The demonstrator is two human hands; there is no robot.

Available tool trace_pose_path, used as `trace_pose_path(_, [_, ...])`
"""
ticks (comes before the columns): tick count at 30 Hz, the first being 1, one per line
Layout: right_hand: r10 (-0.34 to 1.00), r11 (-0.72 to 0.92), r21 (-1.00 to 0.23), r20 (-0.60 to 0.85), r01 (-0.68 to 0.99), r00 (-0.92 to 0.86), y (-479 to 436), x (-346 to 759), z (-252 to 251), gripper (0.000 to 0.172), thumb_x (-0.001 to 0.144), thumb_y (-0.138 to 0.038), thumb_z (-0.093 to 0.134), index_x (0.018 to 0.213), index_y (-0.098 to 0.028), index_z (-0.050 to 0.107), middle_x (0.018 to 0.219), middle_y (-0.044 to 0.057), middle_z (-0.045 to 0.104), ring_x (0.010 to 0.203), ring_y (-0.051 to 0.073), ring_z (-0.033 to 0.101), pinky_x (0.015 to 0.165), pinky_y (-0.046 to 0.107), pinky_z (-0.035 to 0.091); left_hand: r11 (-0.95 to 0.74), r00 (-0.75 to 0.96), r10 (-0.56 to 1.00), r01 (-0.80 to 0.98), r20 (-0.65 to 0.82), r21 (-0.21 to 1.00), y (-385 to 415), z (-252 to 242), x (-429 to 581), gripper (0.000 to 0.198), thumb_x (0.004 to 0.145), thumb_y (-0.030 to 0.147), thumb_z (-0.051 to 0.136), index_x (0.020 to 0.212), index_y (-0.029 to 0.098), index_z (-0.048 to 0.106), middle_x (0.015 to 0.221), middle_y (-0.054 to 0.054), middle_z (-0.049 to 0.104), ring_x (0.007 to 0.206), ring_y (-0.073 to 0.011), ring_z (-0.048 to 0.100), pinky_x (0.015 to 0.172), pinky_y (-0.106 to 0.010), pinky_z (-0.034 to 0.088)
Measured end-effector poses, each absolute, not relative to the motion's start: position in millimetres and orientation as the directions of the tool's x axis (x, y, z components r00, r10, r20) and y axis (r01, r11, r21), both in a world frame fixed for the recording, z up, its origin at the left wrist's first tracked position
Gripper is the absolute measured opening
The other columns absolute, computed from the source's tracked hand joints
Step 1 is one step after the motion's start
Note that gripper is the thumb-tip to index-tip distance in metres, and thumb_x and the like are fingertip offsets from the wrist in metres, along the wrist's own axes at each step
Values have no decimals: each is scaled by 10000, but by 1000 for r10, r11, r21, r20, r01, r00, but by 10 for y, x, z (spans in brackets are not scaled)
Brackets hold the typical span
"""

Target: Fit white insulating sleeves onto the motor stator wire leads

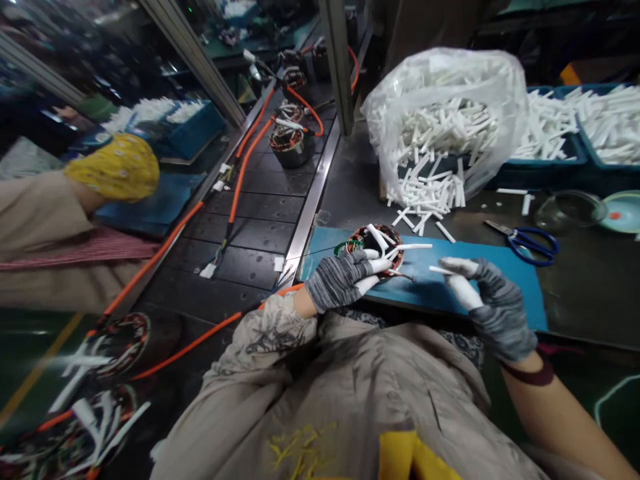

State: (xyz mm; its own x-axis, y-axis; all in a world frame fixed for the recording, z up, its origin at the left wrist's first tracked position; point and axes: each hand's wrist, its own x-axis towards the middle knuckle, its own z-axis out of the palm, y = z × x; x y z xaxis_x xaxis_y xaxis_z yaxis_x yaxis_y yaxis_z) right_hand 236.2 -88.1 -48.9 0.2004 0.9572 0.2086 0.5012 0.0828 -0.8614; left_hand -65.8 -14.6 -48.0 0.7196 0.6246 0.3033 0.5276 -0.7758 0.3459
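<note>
A round copper-wound motor part point(361, 235) with white sleeves sticking out lies on the blue mat point(425, 297). My left hand point(345, 275), in a grey glove with white fingertips, rests at its near left side, fingers closed around wires or sleeves there. To the right, over the mat, my right hand point(493, 303) wears the same kind of glove and pinches a small white tube point(440, 270) between thumb and finger. A gap separates this tube from the motor part.
A clear bag point(445, 113) of white tubes spills onto the table. Blue-handled scissors point(533, 245) lie at right, near a glass dish point(570, 210) and blue bins point(545, 167). Orange cables and more motor parts point(290, 150) line the left conveyor. A co-worker's yellow sleeve point(115, 167) is at left.
</note>
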Motion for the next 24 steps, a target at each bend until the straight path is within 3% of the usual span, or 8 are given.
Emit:
trace_pose_path(5, [969, -19, -942, 65, 335, 238, -1109, 2126, -559, 308, 899, -508, 771, 1045, -245, 836, 1046, 78, 848, 911, 291, 802, 878, 459, 661, -772, 725, 631, 550, 277, 318, -146, -483, -650, 415, 1126, 339, 513, 1511, 301, 663, 1492, -59, 700, 1293, -203, 724, 1079, -317, 630])
trace_pose_path(9, [960, 86, -871, 203, 483, 195, -1138, 2074, -572, 283, 973, -467, 731, 1104, -243, 845, 1037, 60, 853, 869, 265, 814, 834, 397, 672, -765, 728, 639, 568, 249, 304, -168, -468, -632, 439, 1158, 358, 423, 1537, 296, 636, 1503, -48, 695, 1335, -174, 699, 1072, -275, 620])
trace_pose_path(14, [807, 352, -416, 589, 839, -47, -1168, 2021, -528, 239, 1037, -258, 700, 1256, -226, 789, 1130, 72, 842, 938, 247, 805, 863, 356, 640, -763, 711, 646, 603, 278, 233, -198, -504, -598, 427, 1152, 376, 452, 1533, 325, 638, 1472, -47, 716, 1283, -179, 724, 935, -259, 649])
trace_pose_path(17, [693, 480, -127, 662, 868, -286, -1045, 2008, -501, 257, 1013, -127, 695, 1246, -191, 781, 1094, 97, 835, 930, 232, 776, 837, 325, 602, -774, 696, 628, 606, 348, 185, -210, -554, -591, 396, 1137, 372, 501, 1485, 320, 682, 1421, -56, 745, 1201, -180, 758, 879, -250, 644])
trace_pose_path(19, [669, 537, -42, 631, 843, -394, -914, 2018, -480, 281, 1016, -88, 647, 1238, -183, 790, 1040, 104, 829, 889, 227, 750, 796, 321, 571, -774, 688, 621, 612, 375, 160, -214, -586, -585, 382, 1128, 370, 527, 1466, 311, 696, 1397, -63, 759, 1166, -188, 774, 865, -256, 644])
trace_pose_path(21, [713, 572, -95, 549, 815, -436, -780, 2026, -455, 303, 1048, -127, 572, 1238, -183, 801, 983, 109, 821, 834, 236, 728, 751, 338, 546, -775, 689, 618, 616, 379, 143, -218, -612, -572, 386, 1126, 358, 527, 1469, 288, 689, 1382, -69, 770, 1166, -197, 780, 872, -268, 649])
trace_pose_path(22, [761, 569, -190, 490, 800, -425, -722, 2021, -440, 312, 1065, -180, 543, 1233, -181, 806, 966, 116, 817, 813, 243, 720, 739, 350, 541, -780, 695, 611, 610, 380, 138, -221, -622, -564, 387, 1127, 348, 519, 1466, 271, 689, 1373, -73, 775, 1176, -200, 780, 887, -274, 651])
trace_pose_path(24, [888, 460, -524, 273, 716, -371, -633, 1978, -405, 361, 1086, -344, 518, 1187, -169, 817, 912, 121, 806, 745, 241, 704, 707, 360, 543, -786, 702, 603, 603, 380, 133, -231, -636, -546, 380, 1128, 312, 499, 1441, 240, 702, 1367, -79, 780, 1210, -198, 772, 934, -278, 649])
